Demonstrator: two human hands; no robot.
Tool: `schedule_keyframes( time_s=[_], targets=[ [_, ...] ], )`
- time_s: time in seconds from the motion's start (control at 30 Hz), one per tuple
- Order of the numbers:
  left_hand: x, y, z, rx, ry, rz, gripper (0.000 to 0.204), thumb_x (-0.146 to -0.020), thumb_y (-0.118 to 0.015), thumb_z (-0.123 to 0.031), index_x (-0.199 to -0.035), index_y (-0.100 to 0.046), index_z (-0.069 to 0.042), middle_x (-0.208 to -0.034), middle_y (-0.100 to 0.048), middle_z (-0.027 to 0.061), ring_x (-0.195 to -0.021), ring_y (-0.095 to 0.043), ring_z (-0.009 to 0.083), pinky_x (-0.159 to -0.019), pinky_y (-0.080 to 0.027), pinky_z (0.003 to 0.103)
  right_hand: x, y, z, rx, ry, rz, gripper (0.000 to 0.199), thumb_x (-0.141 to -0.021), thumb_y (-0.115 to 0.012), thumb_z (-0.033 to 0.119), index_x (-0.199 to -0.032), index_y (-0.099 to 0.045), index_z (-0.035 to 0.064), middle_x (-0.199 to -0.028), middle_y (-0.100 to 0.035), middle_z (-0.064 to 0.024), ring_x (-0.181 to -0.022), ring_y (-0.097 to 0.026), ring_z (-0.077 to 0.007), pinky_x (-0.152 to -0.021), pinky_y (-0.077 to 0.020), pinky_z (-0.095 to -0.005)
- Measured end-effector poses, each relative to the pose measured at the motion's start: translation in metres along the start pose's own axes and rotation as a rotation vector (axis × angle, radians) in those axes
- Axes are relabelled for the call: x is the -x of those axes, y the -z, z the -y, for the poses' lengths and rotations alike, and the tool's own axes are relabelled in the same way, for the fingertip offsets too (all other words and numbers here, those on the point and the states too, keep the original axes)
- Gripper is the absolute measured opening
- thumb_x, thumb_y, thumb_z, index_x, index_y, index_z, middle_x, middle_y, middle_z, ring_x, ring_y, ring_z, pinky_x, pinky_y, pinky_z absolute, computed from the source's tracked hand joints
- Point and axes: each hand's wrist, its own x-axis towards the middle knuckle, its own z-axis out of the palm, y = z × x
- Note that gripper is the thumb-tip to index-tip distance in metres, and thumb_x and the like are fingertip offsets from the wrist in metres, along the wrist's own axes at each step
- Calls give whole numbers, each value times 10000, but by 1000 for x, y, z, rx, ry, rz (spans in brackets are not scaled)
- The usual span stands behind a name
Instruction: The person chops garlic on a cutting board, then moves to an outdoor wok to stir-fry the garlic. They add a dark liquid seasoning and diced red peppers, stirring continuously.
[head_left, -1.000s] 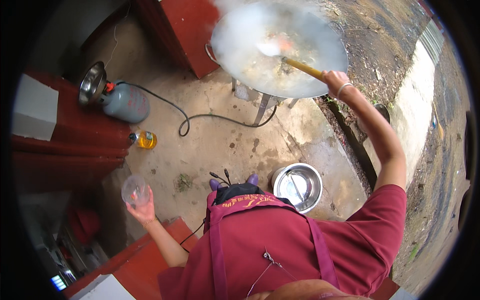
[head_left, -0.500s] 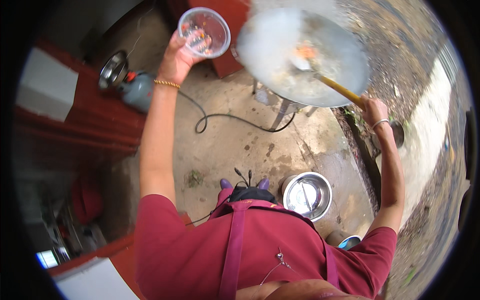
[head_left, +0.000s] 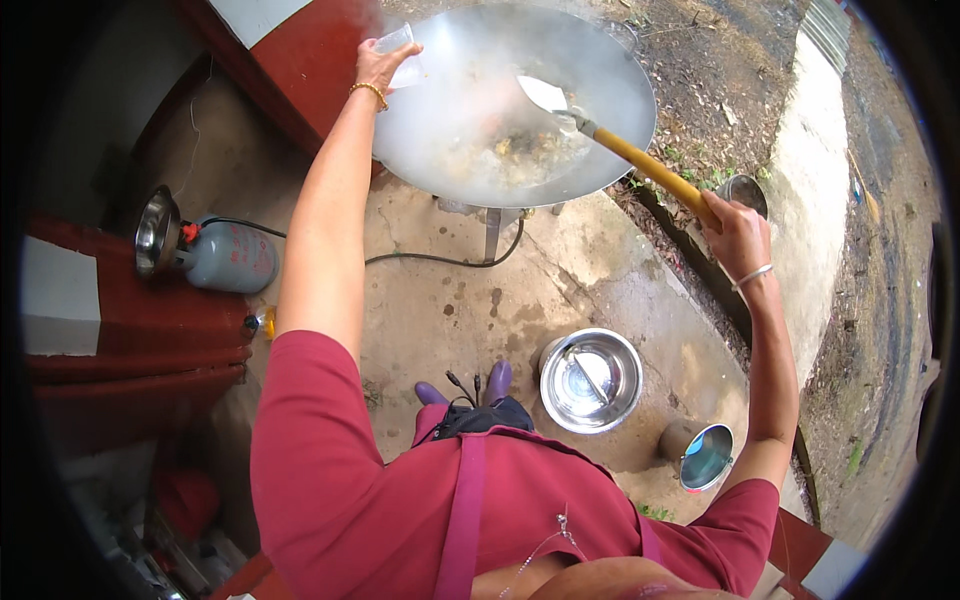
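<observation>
Big steaming wok (head_left: 470,110) fills the top of the view, sitting on a metal stand over the concrete floor (head_left: 590,270), with bits of food in a pale, cloudy pool at its centre. Out at the left, a grey gas cylinder (head_left: 232,257) lies beside a red wall, a small steel bowl (head_left: 156,232) perched just next to its valve, and a black hose (head_left: 440,258) snakes from it toward the stand. Down near the person's purple shoes sits a round steel basin (head_left: 590,380), and just to its right a smaller metal pot (head_left: 704,455) with a blue inside. The long spatula (head_left: 610,140) reaches into the wok, blade resting among the food, yellow wooden handle angled out over the rim. The right hand (head_left: 735,232) has its grip clenched round the end of that handle, a bangle at the wrist. The left hand (head_left: 380,65), arm stretched high, has its grip wrapped around a clear plastic cup (head_left: 402,55), tipped at the wok's left rim, touching or just above it; steam blurs which.
</observation>
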Motion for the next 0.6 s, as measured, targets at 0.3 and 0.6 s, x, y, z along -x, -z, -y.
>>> schedule_keyframes(
  time_s=[0.3, 0.6],
  targets=[
    [146, 77, 18, 362, 59, -125, 896, -601, -780, -227, -1297, -254, -23, -1171, -463, 124, -1046, -492, 226, -800, -473, 383, -119, -95, 31, 155, 66, 194, 219, -754, -498, 41, -920, -591, 149, -675, -610, -119, -631, -614, -299, -568, -493, -397],
    [459, 305, 228, 463, 729, -737, 516, -692, -682, -347, -1128, -447, -201, -1119, -456, 11, -969, -461, 242, -679, -418, 433, -130, -41, 49, 260, 304, 237, 228, -768, -505, 19, -924, -610, 149, -637, -594, -89, -568, -602, -251, -532, -503, -349]
  ],
)
